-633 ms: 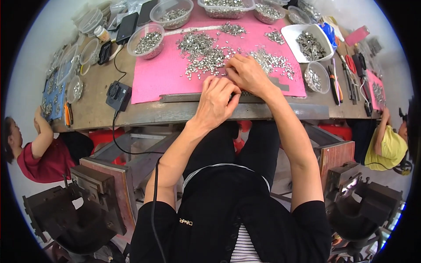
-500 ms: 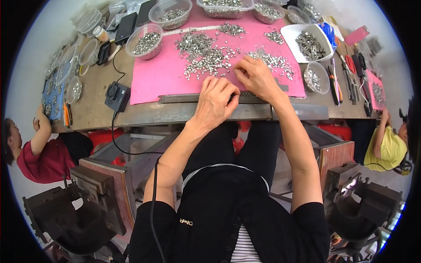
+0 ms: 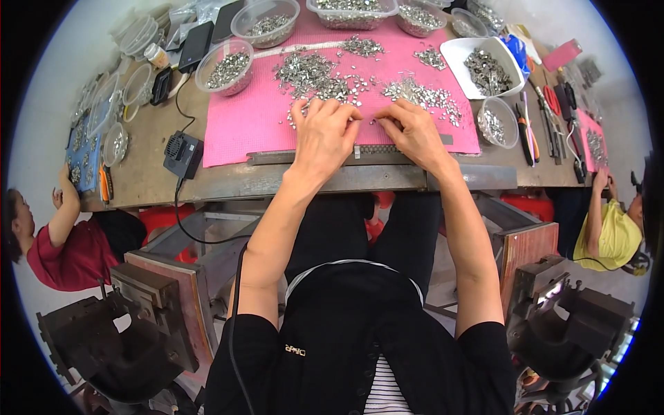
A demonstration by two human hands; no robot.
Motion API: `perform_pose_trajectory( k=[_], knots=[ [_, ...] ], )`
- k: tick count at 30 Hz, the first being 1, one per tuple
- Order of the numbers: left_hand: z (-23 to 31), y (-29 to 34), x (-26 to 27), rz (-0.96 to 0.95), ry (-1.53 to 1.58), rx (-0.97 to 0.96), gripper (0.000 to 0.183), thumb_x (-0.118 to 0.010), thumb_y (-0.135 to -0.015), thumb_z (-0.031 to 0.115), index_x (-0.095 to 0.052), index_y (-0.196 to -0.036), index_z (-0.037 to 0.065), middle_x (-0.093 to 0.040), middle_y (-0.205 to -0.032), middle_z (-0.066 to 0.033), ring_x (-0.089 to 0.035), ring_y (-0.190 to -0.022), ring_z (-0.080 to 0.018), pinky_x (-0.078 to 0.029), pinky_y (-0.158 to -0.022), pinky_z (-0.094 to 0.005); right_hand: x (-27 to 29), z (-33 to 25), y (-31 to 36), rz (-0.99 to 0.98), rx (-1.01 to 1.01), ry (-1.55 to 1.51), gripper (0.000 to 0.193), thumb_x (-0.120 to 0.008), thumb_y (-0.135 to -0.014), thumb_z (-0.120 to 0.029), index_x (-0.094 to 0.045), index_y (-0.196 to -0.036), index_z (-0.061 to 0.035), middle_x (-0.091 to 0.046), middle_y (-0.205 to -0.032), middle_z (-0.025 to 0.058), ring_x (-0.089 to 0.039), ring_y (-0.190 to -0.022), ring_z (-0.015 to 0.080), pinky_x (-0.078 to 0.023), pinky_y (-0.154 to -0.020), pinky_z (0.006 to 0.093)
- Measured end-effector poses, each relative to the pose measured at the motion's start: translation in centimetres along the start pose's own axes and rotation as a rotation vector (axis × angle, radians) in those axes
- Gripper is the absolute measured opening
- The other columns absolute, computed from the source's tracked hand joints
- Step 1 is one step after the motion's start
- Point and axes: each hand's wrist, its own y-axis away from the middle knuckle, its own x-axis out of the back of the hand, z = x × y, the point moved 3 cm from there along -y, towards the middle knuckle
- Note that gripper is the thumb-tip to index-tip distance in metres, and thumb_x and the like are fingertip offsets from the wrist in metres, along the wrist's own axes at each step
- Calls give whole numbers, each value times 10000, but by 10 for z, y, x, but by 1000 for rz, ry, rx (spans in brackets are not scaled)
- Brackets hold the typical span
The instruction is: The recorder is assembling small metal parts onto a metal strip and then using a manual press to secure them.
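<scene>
Both my hands hover above the pink mat point(image 3: 228, 138), fingertips facing each other with a small gap between. The thumb and index finger of my left hand point(image 3: 324, 138) are pinched, its other fingers bent over the near edge of a pile of small silver metal pieces point(image 3: 311, 75). My right hand point(image 3: 418, 137) also pinches, with a tiny dark speck at its fingertips; what either hand holds is too small to make out. Below them, along the table's front edge, lies a long grey metal bar point(image 3: 277, 158) with a dark notched row. One small silver piece point(image 3: 357, 152) stands on it.
Clear tubs of metal parts point(image 3: 225, 68) line the back; a white tray point(image 3: 456, 66) stands right. A black device with a cable point(image 3: 183, 153) sits left. Pliers point(image 3: 527, 135) lie right. Two people, one in a red sleeve point(image 3: 66, 242), one in yellow point(image 3: 600, 235), sit at the sides.
My left hand has moved up and away from the bar, uncovering the silver piece on it. My right hand has shifted slightly right and toward me, off the pile.
</scene>
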Motion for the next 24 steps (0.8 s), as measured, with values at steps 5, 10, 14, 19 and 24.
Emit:
perform_pose_trajectory(
  k=[5, 10, 14, 19, 24],
  knots=[
    [6, -9, -17, -104, -45, -6, 118, -765, -850, 206, -735, -939, 135, -621, -883, -21, -574, -948, -231, -314, -1029, -513, -4, 1, -2, 36, 28, 38, 90, -689, -879, -70, -722, -961, -56, -630, -842, 133, -638, -759, 331, -499, -709, 445],
    [1, -10, -13, -113, -24, 17, 88, -759, -854, 211, -740, -905, 142, -620, -873, -25, -577, -942, -235, -315, -1026, -508, -3, 7, 3, 20, -8, 29, 80, -686, -877, -68, -709, -951, -46, -633, -847, 130, -640, -771, 333, -495, -716, 445],
    [2, -10, -16, -112, -7, 24, 90, -767, -822, 189, -742, -889, 134, -633, -908, -47, -576, -985, -265, -306, -1003, -543, -1, 5, 2, 68, -42, -45, 79, -705, -864, -53, -701, -941, -39, -633, -842, 135, -642, -737, 337, -503, -672, 446],
    [8, -6, -19, -83, -52, -24, 94, -762, -817, 176, -735, -887, 120, -629, -921, -60, -574, -985, -275, -312, -1004, -550, 1, 6, 8, 27, -62, -18, 134, -719, -869, -35, -710, -1002, -21, -632, -839, 119, -635, -734, 281, -494, -642, 385],
    [10, -11, -23, -92, -81, -70, 82, -746, -815, 150, -727, -878, 100, -626, -922, -70, -574, -989, -285, -321, -1002, -562, -5, 1, 4, 32, -48, 19, 85, -699, -876, -77, -711, -957, -57, -631, -850, 127, -641, -755, 334, -498, -717, 442]
  ],
)
